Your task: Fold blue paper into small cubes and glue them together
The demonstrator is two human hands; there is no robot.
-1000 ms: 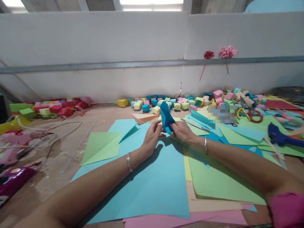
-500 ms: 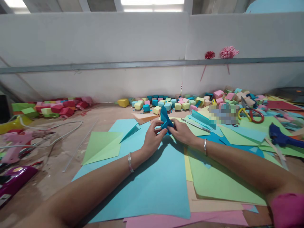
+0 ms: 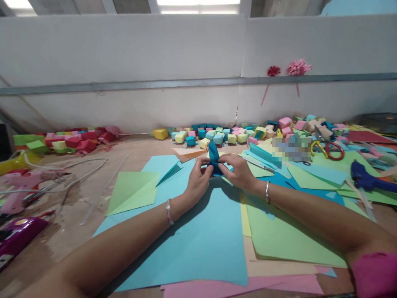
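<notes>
My left hand and my right hand meet over a large light blue sheet, both pinching a small folded piece of dark blue paper. The piece sticks up between my fingertips, partly hidden by them. A silver bangle sits on each wrist. A green sheet lies under my right forearm.
A folded green sheet lies to the left. Rows of small coloured paper cubes line the wall. Scissors and a blue glue gun rest on paper at the right. A pink glue gun and cables lie left.
The dark blue paper has been folded down and now stands lower and more compact. My fingers have closed in tighter around it.
</notes>
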